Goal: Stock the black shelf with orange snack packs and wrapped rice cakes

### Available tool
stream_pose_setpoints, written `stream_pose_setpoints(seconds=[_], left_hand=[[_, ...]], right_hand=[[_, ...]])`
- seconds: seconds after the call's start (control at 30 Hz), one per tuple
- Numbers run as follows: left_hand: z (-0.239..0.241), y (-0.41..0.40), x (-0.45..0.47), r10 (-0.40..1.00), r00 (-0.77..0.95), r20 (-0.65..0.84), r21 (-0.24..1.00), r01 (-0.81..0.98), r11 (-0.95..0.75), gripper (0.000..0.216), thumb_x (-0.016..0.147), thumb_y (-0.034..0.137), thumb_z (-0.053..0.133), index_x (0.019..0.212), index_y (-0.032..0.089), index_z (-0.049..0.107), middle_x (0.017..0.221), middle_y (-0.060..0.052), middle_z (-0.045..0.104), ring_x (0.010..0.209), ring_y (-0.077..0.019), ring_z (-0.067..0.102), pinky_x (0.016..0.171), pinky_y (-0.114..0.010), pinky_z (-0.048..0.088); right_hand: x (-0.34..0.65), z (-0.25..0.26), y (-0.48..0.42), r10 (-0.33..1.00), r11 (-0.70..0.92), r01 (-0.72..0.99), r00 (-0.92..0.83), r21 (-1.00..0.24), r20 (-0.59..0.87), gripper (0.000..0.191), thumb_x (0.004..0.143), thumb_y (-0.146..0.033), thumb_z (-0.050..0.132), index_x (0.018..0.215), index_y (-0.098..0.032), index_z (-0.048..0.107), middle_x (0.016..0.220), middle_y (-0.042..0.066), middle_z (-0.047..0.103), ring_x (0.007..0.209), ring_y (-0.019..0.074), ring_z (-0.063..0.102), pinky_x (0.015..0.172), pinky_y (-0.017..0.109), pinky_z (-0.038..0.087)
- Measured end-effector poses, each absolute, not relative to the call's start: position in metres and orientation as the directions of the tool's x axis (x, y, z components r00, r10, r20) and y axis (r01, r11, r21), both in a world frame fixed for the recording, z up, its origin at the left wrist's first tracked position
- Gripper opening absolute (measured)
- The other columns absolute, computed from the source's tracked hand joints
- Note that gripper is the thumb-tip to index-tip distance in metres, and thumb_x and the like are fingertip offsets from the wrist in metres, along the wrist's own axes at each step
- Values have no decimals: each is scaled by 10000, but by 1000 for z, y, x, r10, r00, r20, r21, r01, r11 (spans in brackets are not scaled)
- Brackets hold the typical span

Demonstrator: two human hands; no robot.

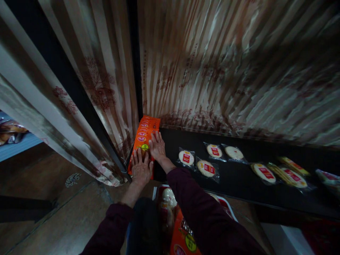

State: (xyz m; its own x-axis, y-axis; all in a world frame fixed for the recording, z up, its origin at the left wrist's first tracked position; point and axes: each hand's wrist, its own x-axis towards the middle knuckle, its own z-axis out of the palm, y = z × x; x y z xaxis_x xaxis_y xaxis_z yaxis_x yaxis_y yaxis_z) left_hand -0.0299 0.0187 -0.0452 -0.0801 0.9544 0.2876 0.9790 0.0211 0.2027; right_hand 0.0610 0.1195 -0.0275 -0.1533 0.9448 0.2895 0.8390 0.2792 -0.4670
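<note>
Dark shelf [239, 184] under a striped wall panel, head view: both hands on a row of orange packets [147, 129].
The orange packets stand stacked in the shelf's left corner. The left hand [140, 168] and right hand [158, 147] lie open, fingers spread flat on the front packet, gripping nothing. Wrapped round cakes [205, 168] lie spaced along the shelf to the right. More packets lie in the tray [225, 205] below, not yet shelved.
</note>
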Motion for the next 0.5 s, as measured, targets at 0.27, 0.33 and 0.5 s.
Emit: stream_pose_setpoints(seconds=[0.27,0.33,0.5], left_hand=[[-45,27,-30,936,-55,349,207,978,-20,530,889,423,462,1402,295,426,1560,-87,241,1438,-351,144,1122,-585,202],[-47,27,-30,932,-57,357,206,978,-19,532,886,422,470,1402,298,425,1556,-90,250,1438,-347,148,1121,-585,208],[-48,27,-30,931,-50,361,211,977,-29,513,899,419,447,1393,281,446,1540,-121,279,1434,-345,167,1125,-560,218]], right_hand=[[61,-16,176,953,264,887,-179,-379,245,537,959,-398,308,1447,-176,347,1536,83,301,1440,231,177,1137,416,197],[60,-17,185,959,250,897,-177,-364,221,540,955,-426,314,1440,-195,364,1514,80,349,1420,236,232,1134,425,195],[63,-30,190,959,268,907,-220,-326,178,510,945,-455,337,1391,-234,445,1470,45,428,1366,236,323,1138,440,179]])
